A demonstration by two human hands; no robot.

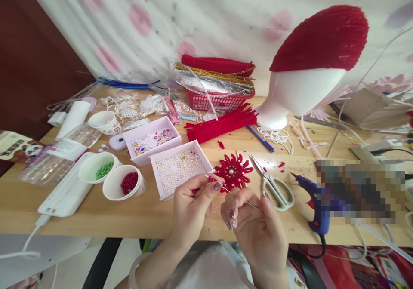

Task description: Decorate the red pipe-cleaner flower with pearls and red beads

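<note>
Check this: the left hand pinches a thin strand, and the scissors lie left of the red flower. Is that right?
Not quite: the head view shows the scissors right of the red flower. The left hand does pinch a thin strand.

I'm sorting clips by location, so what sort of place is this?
Probably a handicraft workspace: a glue gun, scissors and a tray of pearly beads sit on the wooden table.

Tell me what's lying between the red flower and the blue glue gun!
In the head view, a pair of scissors with pale green handles lies between the red flower and the blue glue gun.
</note>
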